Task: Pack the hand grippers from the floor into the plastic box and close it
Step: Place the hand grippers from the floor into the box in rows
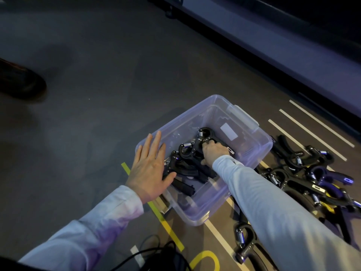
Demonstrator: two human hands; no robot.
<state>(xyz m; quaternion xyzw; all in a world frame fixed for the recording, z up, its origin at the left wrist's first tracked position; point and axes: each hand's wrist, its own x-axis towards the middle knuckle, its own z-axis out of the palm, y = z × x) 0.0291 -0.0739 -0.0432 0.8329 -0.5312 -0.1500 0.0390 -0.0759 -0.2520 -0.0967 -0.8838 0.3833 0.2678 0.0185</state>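
A person in pale long sleeves reaches into a clear plastic box [252, 151] standing open on a dark floor [88, 94]. The right hand [214, 152] is down inside the box, fingers curled around a black hand gripper [207, 136] with a steel coil spring, which lies against the others already packed there. The left hand [150, 169] lies flat and spread over the box's near left rim, fingers straight, holding nothing, its thumb touching the packed grippers [183, 165] in that corner. A heap of unpacked hand grippers [304, 178], black with some purple and yellow parts, sits on the floor just right of the box, and one more gripper [244, 243] lies apart under the right forearm. White painted lines [312, 130] and yellow tape [166, 222] mark the floor around the box; dark cables [148, 253] trail at the bottom edge. A dark shoe [21, 83] shows at far left. No lid is on the box.
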